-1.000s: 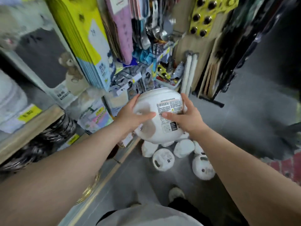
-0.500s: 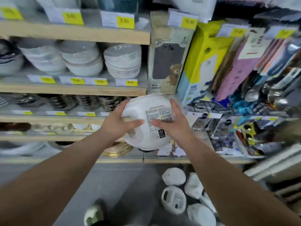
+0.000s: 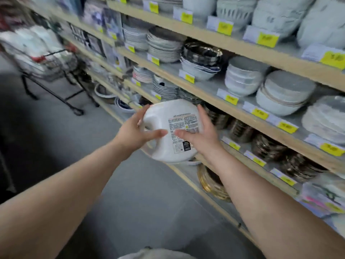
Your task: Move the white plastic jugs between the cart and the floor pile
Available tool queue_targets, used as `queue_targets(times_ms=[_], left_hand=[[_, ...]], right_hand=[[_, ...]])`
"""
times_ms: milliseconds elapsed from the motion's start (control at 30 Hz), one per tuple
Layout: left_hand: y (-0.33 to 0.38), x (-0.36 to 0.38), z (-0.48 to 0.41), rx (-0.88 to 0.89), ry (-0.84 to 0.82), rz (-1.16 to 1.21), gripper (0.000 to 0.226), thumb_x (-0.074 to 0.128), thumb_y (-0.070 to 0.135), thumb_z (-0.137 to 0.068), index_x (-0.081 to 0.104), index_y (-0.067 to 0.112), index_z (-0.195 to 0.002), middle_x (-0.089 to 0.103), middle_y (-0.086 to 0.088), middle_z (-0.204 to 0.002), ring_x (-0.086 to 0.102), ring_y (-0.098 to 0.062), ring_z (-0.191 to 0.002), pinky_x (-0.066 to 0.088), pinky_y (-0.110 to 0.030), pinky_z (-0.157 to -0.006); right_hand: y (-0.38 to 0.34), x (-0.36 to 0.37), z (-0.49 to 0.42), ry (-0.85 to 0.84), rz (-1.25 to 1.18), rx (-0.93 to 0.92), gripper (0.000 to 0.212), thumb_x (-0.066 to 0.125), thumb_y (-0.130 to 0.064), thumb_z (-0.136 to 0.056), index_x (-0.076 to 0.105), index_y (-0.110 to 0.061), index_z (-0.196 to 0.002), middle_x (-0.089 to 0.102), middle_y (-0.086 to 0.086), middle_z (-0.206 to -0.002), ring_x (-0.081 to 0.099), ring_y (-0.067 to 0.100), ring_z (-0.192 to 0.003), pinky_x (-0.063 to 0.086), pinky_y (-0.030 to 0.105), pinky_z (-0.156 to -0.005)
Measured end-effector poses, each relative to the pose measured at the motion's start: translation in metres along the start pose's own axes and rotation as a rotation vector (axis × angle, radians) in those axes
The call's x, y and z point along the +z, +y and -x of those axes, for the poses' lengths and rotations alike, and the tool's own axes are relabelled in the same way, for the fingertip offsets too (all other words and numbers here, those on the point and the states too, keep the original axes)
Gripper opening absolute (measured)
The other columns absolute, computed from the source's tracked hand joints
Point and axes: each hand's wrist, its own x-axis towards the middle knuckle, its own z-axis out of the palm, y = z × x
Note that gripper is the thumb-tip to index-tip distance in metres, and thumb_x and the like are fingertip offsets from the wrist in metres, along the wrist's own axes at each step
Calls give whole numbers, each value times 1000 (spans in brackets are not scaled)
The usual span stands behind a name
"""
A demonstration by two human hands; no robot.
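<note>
I hold a round white container (image 3: 168, 126) with a printed label between both hands, in front of me at the middle of the head view. My left hand (image 3: 135, 130) grips its left side, thumb lying across the underside. My right hand (image 3: 198, 132) grips its right side, thumb on the label and fingers up along the rim. The container's far face is hidden from me.
Wooden shelves (image 3: 205, 90) run along the right, packed with stacked bowls (image 3: 242, 79) and plates (image 3: 166, 45) behind yellow price tags. A wire shopping cart (image 3: 50, 66) loaded with white goods stands at the far left. Grey floor (image 3: 130, 202) lies between.
My view has swung left, from the utensil rack and white containers on the floor to the crockery shelves and the cart. Both hands keep their hold on the white container.
</note>
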Motion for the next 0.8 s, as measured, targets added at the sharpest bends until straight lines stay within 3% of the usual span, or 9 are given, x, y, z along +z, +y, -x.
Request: queue_targets(times_ms=[100, 200, 267, 333, 400, 467, 567, 700, 800], left_hand=[[-15, -72, -13, -16, 123, -18, 102, 89, 58, -44, 47, 47, -136, 64, 16, -124, 62, -9, -113, 53, -45, -96], [-26, -130, -25, -10, 235, -36, 90, 91, 52, -48, 53, 46, -129, 66, 16, -119, 63, -6, -108, 52, -42, -98], [-33, -163, -34, -29, 305, -18, 78, 92, 45, -50, 57, 51, -119, 67, 21, -111, 64, -3, -103, 52, -40, -97], [-43, -193, -46, -50, 373, -25, 88, 92, 54, -45, 54, 47, -124, 65, 18, -117, 64, -8, -107, 53, -43, -96], [-51, -221, -62, -61, 437, -68, 102, 89, 64, -41, 50, 44, -132, 62, 12, -124, 62, -13, -111, 54, -45, -95], [-58, -248, -82, -72, 502, -71, 104, 89, 63, -42, 48, 45, -135, 61, 13, -126, 61, -11, -112, 53, -43, -96], [-64, -286, -119, -86, 602, -36, 100, 92, 52, -48, 48, 42, -136, 61, 15, -124, 60, -8, -110, 53, -41, -96], [-67, -334, -172, -98, 722, -11, 109, 91, 55, -42, 45, 41, -140, 60, 13, -126, 59, -10, -113, 53, -42, -96], [-70, -374, -204, -104, 806, -7, 104, 91, 49, -51, 42, 41, -142, 57, 13, -131, 57, -8, -114, 55, -30, -88]], right_hand=[[-16, 75, -37, -97, 18, -36, 129, 91, -46, -39, 28, -29, -151, 49, -10, -141, 50, 8, -126, 41, 38, -110], [-30, 137, -70, -200, 2, -72, 122, 94, -35, -49, 28, -28, -151, 48, -13, -138, 49, 6, -126, 39, 36, -111], [-38, 173, -92, -270, 5, -95, 116, 94, -27, -55, 29, -26, -151, 48, -16, -132, 49, 4, -122, 39, 27, -107], [-46, 207, -116, -342, 26, -119, 114, 93, -26, -57, 29, -25, -151, 48, -14, -133, 48, 5, -123, 38, 25, -105], [-51, 240, -144, -403, 42, -145, 121, 93, -41, -49, 27, -31, -151, 46, -10, -143, 47, 9, -129, 39, 36, -110], [-59, 271, -175, -469, 45, -158, 120, 93, -40, -52, 26, -34, -151, 42, -8, -148, 45, 11, -132, 39, 42, -111], [-70, 318, -229, -550, 21, -184, 115, 91, -29, -58, 26, -28, -153, 42, -6, -148, 44, 11, -132, 38, 40, -111], [-92, 379, -301, -663, 26, -219, 118, 91, -31, -54, 26, -26, -152, 45, -3, -147, 46, 13, -131, 38, 39, -111], [-112, 429, -347, -764, 20, -256, 117, 90, -27, -58, 24, -23, -154, 42, -4, -149, 43, 10, -133, 36, 30, -111]])
